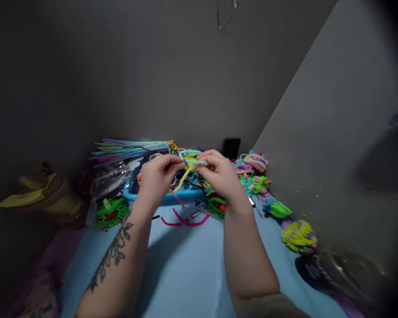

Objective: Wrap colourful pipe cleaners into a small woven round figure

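Both my hands are raised over the front of a blue tray (172, 195), pinching a small piece made of yellow and mint-green pipe cleaners (189, 164). My left hand (159, 174) grips its left side between thumb and fingers. On the other side, my right hand (219, 172) is closed on the piece near a mint-green strand. A loose yellow end hangs down between the hands. Below them, bright pink pipe cleaner pieces (194, 223) lie on the light blue cloth (185, 265). How the strands are joined is too small to make out.
A bundle of straight pipe cleaners (129, 149) lies at the back left. A green fuzzy figure (111, 213) sits left of the tray. Along the right are several colourful fuzzy pieces, including a yellow one (299, 236), and a clear container (345, 274). A black phone-like object (231, 148) stands at the wall.
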Action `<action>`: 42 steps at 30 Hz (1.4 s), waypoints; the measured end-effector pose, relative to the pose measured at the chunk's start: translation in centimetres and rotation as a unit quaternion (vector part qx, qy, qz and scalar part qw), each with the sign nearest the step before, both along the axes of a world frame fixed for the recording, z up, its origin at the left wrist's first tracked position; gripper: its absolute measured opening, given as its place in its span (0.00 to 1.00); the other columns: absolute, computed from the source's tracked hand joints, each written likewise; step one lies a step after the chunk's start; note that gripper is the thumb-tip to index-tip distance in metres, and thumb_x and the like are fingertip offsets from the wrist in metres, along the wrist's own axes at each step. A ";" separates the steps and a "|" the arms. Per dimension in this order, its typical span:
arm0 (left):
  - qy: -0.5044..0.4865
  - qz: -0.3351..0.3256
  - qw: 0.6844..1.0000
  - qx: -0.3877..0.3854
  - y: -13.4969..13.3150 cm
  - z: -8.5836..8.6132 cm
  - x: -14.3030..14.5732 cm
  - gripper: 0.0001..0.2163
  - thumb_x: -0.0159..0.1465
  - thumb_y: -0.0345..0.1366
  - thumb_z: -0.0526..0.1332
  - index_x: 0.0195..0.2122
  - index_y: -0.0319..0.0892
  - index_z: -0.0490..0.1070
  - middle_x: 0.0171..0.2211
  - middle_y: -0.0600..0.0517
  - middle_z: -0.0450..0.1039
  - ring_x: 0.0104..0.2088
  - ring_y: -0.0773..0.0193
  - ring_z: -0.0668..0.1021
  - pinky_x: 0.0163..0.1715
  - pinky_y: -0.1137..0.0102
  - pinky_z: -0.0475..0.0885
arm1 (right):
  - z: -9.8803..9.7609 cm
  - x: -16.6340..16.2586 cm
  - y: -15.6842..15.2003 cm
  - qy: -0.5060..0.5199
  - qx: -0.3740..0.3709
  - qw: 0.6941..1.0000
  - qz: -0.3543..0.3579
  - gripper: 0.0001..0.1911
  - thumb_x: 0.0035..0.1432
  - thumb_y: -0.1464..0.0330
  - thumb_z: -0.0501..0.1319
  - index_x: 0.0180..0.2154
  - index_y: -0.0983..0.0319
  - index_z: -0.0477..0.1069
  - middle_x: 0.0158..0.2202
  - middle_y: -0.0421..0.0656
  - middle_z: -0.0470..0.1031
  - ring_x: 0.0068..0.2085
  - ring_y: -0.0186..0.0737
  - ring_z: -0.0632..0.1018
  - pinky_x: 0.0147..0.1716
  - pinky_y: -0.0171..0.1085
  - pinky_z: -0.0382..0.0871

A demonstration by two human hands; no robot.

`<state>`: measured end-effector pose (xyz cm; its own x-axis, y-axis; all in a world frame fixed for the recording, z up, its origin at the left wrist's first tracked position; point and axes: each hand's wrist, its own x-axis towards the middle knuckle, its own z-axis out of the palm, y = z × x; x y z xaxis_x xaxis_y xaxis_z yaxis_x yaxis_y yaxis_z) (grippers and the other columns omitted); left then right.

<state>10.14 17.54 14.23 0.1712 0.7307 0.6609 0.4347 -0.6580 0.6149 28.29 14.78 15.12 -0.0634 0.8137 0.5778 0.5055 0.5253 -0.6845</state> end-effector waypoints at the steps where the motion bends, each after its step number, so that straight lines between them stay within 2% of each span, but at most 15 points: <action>1: -0.010 -0.016 1.000 -0.008 0.0 -0.1 -0.1 0.03 0.59 0.34 0.63 0.32 0.42 0.74 0.29 0.52 0.77 0.29 0.66 0.77 0.32 0.71 0.69 | 0.0 0.0 0.0 0.000 0.000 1.000 0.007 0.04 0.54 0.72 0.61 0.30 0.61 0.74 0.38 0.44 0.74 0.42 0.40 0.75 0.42 0.39 0.66; 5: -0.074 -0.082 0.993 -0.042 0.3 -0.4 -0.5 0.06 0.57 0.34 0.64 0.30 0.42 0.66 0.28 0.54 0.74 0.29 0.67 0.77 0.30 0.72 0.70 | -0.3 -0.2 0.1 0.027 -0.041 0.999 0.024 0.02 0.54 0.69 0.62 0.32 0.60 0.72 0.33 0.40 0.73 0.36 0.38 0.74 0.37 0.37 0.66; 8: -0.090 -0.118 0.987 -0.058 0.3 -0.3 -0.8 0.08 0.57 0.33 0.64 0.30 0.42 0.63 0.29 0.54 0.73 0.29 0.68 0.77 0.31 0.72 0.72 | -0.5 -0.3 0.1 0.075 -0.083 0.993 0.042 0.06 0.53 0.68 0.63 0.36 0.60 0.71 0.33 0.39 0.73 0.33 0.35 0.73 0.33 0.35 0.65; 12: -0.110 -0.153 0.979 -0.076 0.4 -0.2 -0.8 0.10 0.57 0.33 0.65 0.29 0.42 0.61 0.29 0.53 0.73 0.29 0.67 0.77 0.29 0.73 0.72 | -0.3 -0.3 -0.1 0.050 -0.094 0.993 0.056 0.04 0.55 0.67 0.62 0.34 0.61 0.72 0.30 0.39 0.73 0.32 0.35 0.72 0.32 0.34 0.64; 15: -0.106 -0.130 0.984 -0.055 0.6 -0.1 -0.7 0.09 0.57 0.33 0.64 0.30 0.42 0.62 0.30 0.53 0.73 0.30 0.67 0.76 0.30 0.72 0.72 | 0.0 -0.4 -0.2 0.019 -0.066 0.996 0.051 0.03 0.56 0.68 0.62 0.31 0.61 0.73 0.29 0.39 0.73 0.33 0.35 0.72 0.33 0.34 0.63; 20: 0.031 -0.026 0.995 0.089 -0.2 0.7 -0.6 0.02 0.60 0.34 0.63 0.32 0.42 0.71 0.32 0.52 0.75 0.35 0.64 0.76 0.38 0.69 0.70 | 0.2 -1.1 -0.3 -0.012 -0.005 1.000 0.007 0.02 0.56 0.72 0.61 0.31 0.61 0.72 0.31 0.39 0.73 0.34 0.36 0.72 0.36 0.35 0.63; 22: 0.057 -0.031 0.993 0.097 -0.8 1.1 -0.5 0.03 0.63 0.33 0.59 0.34 0.42 0.72 0.31 0.53 0.76 0.33 0.66 0.77 0.35 0.72 0.70 | 0.3 -1.4 -0.3 -0.017 0.007 1.000 0.006 0.02 0.56 0.72 0.61 0.31 0.61 0.72 0.31 0.40 0.73 0.34 0.36 0.72 0.36 0.34 0.63; 24: 0.034 -0.017 0.995 0.090 -1.1 1.4 -0.6 0.05 0.65 0.34 0.57 0.35 0.42 0.72 0.32 0.52 0.77 0.32 0.67 0.77 0.34 0.73 0.70 | 0.3 -1.5 -0.3 -0.017 0.016 1.000 0.003 0.03 0.56 0.73 0.60 0.30 0.61 0.72 0.30 0.40 0.73 0.34 0.36 0.72 0.36 0.34 0.63; 27: -0.042 0.053 0.996 0.050 -0.8 1.4 -1.3 0.06 0.63 0.36 0.59 0.39 0.42 0.71 0.36 0.51 0.77 0.36 0.65 0.78 0.37 0.72 0.72 | 0.3 -1.4 -0.3 -0.015 0.034 0.999 -0.016 0.04 0.56 0.73 0.60 0.30 0.61 0.71 0.31 0.40 0.73 0.35 0.37 0.73 0.37 0.35 0.64; 29: -0.043 0.071 0.996 -0.026 -0.2 1.2 -1.9 0.09 0.62 0.38 0.60 0.41 0.42 0.71 0.36 0.50 0.77 0.36 0.63 0.79 0.33 0.72 0.72 | 0.3 -1.3 -0.3 -0.009 0.041 0.999 -0.024 0.04 0.56 0.73 0.60 0.30 0.61 0.71 0.31 0.40 0.73 0.35 0.37 0.73 0.37 0.35 0.64; 31: -0.024 0.038 0.994 -0.100 0.5 0.7 -2.2 0.10 0.62 0.41 0.60 0.38 0.41 0.72 0.33 0.49 0.77 0.34 0.62 0.79 0.32 0.71 0.72 | 0.4 -1.3 -0.4 -0.009 0.041 0.999 -0.020 0.04 0.56 0.73 0.60 0.30 0.61 0.71 0.32 0.41 0.73 0.35 0.38 0.73 0.37 0.35 0.64; 32: -0.023 -0.007 0.990 -0.139 0.9 0.5 -2.2 0.11 0.61 0.42 0.61 0.39 0.41 0.73 0.34 0.49 0.78 0.34 0.61 0.79 0.33 0.70 0.73 | 0.4 -1.3 -0.4 -0.013 0.040 0.999 -0.014 0.04 0.56 0.73 0.60 0.30 0.60 0.71 0.32 0.41 0.73 0.36 0.38 0.73 0.38 0.35 0.64; 35: -0.079 -0.095 0.972 -0.201 1.4 -0.2 -1.9 0.13 0.57 0.43 0.64 0.38 0.40 0.72 0.33 0.49 0.77 0.31 0.63 0.78 0.30 0.71 0.72 | 0.5 -1.4 -0.6 -0.029 0.033 0.999 0.007 0.04 0.56 0.73 0.60 0.29 0.60 0.71 0.32 0.40 0.74 0.36 0.39 0.73 0.39 0.36 0.64; 39: -0.124 -0.094 0.960 -0.233 1.5 0.0 -2.0 0.10 0.55 0.41 0.65 0.31 0.39 0.73 0.24 0.54 0.72 0.21 0.69 0.71 0.21 0.75 0.66 | 0.5 -1.2 -0.6 -0.017 0.024 1.000 0.005 0.03 0.56 0.72 0.60 0.30 0.60 0.70 0.33 0.40 0.74 0.36 0.38 0.73 0.39 0.36 0.64; 42: -0.142 -0.083 0.958 -0.233 1.4 0.4 -2.3 0.09 0.54 0.39 0.65 0.29 0.39 0.73 0.22 0.56 0.70 0.20 0.71 0.69 0.20 0.76 0.63 | 0.3 -1.1 -0.5 -0.009 0.016 1.000 0.008 0.03 0.56 0.72 0.59 0.30 0.60 0.70 0.33 0.40 0.74 0.37 0.38 0.73 0.40 0.36 0.64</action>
<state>7.88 18.98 14.58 0.1729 0.9358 0.3072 0.1189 -0.3294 0.9367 27.20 14.26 15.42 -0.0866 0.7939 0.6018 0.5096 0.5543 -0.6580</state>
